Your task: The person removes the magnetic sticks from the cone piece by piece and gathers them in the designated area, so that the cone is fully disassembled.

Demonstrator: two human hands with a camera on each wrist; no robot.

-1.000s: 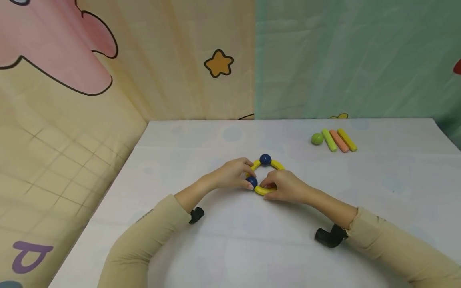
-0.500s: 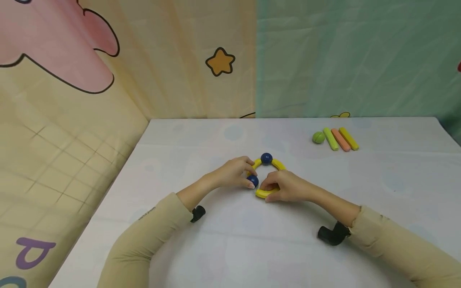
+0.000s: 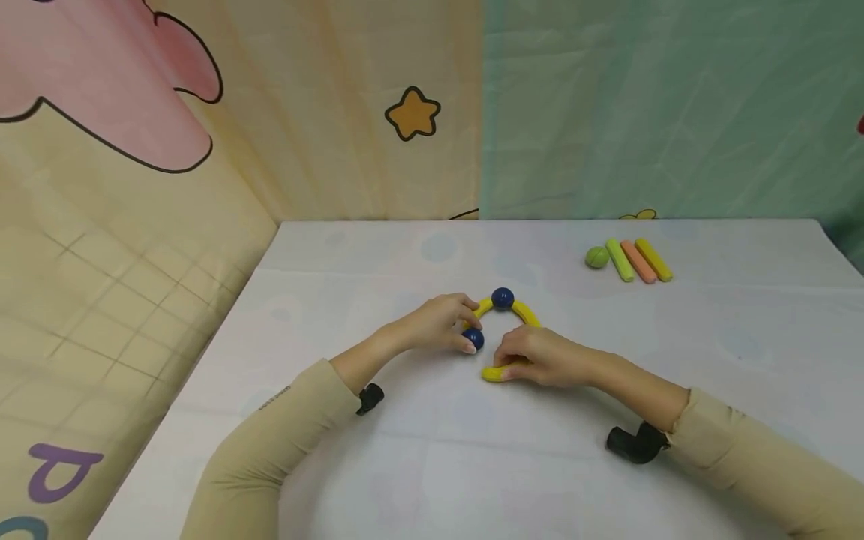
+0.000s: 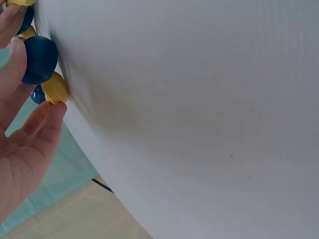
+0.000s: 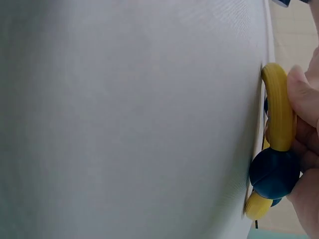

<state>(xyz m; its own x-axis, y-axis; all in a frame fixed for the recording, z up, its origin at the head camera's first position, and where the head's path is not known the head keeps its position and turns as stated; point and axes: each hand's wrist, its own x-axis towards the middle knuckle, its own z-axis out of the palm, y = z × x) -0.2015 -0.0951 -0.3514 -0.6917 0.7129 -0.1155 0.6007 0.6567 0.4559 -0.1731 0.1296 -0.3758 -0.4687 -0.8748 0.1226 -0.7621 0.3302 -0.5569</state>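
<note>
a person's left hand (image 3: 435,324) pinches a blue ball (image 3: 475,339) above a white-covered table (image 3: 432,472), while the right hand (image 3: 550,356) pinches a curved yellow stick (image 3: 493,373) whose end stands just apart from that ball. on my right-wrist feed, a second blue ball (image 5: 275,173) meets the held stick's other end. past the fingers i see a far blue ball (image 3: 502,298) touching a left yellow arc (image 3: 484,305) and a right yellow arc (image 3: 526,313), the pieces forming a broken ring mid-table. from my remote station i also see, toward the table's far right, a green ball (image 3: 597,256) beside a light-green stick (image 3: 619,260), an orange stick (image 3: 637,261) and a straight yellow stick (image 3: 654,260).
</note>
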